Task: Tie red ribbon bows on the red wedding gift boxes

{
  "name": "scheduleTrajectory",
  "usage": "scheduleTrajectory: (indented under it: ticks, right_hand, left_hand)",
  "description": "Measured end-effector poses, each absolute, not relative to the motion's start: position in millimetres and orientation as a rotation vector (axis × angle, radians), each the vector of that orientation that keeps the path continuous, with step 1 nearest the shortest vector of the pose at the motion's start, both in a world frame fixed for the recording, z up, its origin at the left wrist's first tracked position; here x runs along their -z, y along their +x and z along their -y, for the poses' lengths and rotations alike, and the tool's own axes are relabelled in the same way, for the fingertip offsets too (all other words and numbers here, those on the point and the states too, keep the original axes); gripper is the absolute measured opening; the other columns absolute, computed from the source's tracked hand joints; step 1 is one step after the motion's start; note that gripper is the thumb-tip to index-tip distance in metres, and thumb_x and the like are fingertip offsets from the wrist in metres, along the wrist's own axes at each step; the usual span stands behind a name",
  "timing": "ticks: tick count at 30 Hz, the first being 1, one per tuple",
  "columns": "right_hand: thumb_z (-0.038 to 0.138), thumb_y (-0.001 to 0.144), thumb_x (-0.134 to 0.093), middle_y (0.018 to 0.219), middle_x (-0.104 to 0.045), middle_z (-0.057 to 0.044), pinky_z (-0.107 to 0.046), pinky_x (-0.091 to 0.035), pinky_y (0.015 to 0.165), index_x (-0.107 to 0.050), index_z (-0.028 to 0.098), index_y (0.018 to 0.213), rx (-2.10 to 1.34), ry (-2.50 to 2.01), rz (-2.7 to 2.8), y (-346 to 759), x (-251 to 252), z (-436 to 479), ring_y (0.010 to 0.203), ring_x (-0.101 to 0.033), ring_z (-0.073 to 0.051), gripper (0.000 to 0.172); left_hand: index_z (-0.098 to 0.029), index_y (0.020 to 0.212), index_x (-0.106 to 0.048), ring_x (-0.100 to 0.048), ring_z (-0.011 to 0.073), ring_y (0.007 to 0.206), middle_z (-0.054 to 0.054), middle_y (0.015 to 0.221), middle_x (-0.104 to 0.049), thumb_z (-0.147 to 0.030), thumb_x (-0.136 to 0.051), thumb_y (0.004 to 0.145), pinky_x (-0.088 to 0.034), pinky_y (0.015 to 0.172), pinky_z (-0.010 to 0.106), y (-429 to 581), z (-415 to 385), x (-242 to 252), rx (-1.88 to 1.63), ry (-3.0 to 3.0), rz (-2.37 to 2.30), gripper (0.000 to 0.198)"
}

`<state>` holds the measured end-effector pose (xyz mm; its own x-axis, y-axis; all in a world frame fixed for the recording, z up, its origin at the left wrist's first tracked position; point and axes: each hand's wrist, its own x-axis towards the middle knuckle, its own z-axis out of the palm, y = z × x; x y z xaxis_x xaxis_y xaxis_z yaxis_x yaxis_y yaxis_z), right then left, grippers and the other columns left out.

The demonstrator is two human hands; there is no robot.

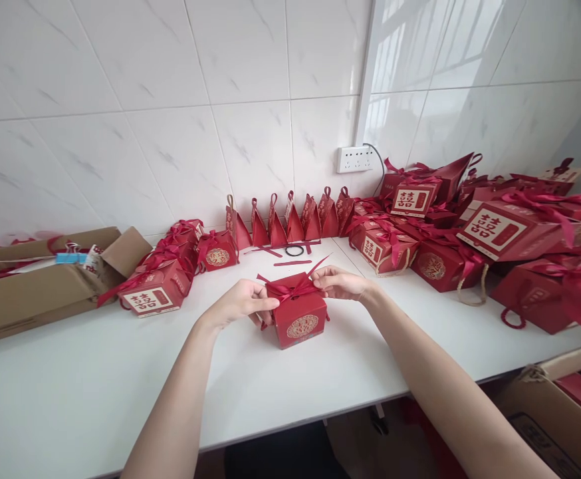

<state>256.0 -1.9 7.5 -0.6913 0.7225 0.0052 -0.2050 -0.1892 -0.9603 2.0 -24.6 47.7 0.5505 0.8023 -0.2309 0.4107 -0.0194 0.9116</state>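
A small red gift box (300, 326) with a round gold emblem stands upright on the white table in front of me. A red ribbon (294, 290) is tied in a bow across its top. From the left, my left hand (244, 303) pinches the bow's left loop between thumb and fingers, with some fingers hidden behind the box's side. My right hand (339, 283) grips the bow's right loop with thumb and forefinger. One ribbon tail sticks up beside the right fingers, another points left.
Red boxes with bows (155, 286) stand to the left beside an open cardboard box (41, 296). Several triangular red boxes (288, 226) line the wall. Ribbon strips and a black ring (294, 251) lie before them. More boxes (497, 229) are piled right; another carton (544, 399) stands lower right.
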Motion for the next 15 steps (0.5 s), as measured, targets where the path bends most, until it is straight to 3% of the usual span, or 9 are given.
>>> scheduleTrajectory:
  ticks: [7,15]
  right_hand:
    - [0.025,0.065,-0.073,0.054,-0.042,0.006,-0.02,-0.031,0.052,-0.048,0.015,0.057,-1.92,-0.574,1.45,255,0,-2,0.05,-0.038,-0.005,0.028]
    - [0.026,0.063,-0.074,0.048,-0.035,0.008,-0.021,-0.026,0.05,-0.043,0.016,0.051,-1.909,-0.599,1.447,255,4,-3,0.048,-0.035,-0.006,0.035]
  left_hand:
    - [-0.016,0.055,-0.046,-0.058,0.0097,0.042,0.002,0.051,-0.065,-0.035,-0.069,0.069,-0.035,0.038,0.017,0,19,-42,-0.416,1.606,-1.016,0.033]
    - [-0.016,0.053,-0.045,-0.055,0.0086,0.038,0.001,0.048,-0.063,-0.032,-0.068,0.069,-0.035,0.038,0.017,1,16,-39,-0.423,1.588,-0.977,0.032]
